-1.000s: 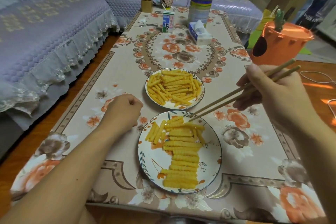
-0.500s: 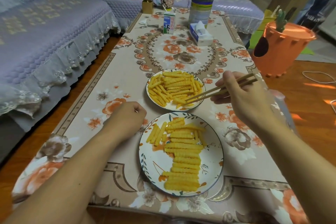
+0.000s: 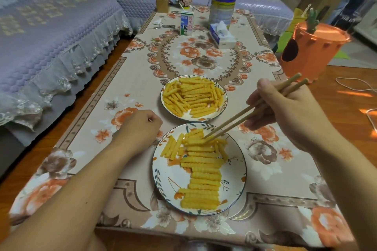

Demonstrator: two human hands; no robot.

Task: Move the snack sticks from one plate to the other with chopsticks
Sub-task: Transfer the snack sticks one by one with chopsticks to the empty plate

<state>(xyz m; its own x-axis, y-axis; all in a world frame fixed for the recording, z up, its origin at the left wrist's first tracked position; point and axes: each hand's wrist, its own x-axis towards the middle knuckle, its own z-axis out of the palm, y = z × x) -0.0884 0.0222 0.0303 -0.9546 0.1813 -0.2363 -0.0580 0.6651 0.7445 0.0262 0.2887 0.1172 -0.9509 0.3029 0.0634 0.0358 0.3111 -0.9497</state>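
The right hand grips a pair of wooden chopsticks, fingers curled round the shafts, and the tips come down on a snack stick at the far end of the near plate. Whether the tips still pinch that stick cannot be told. The near plate sits close to the table's near edge and carries a neat column of crinkled sticks. Just beyond it, the far plate holds a loose heap of snack sticks. The left hand rests clenched on the floral tablecloth, just left of the near plate, holding nothing visible. At the table's far end stand a milk carton, a tin and a tissue pack.
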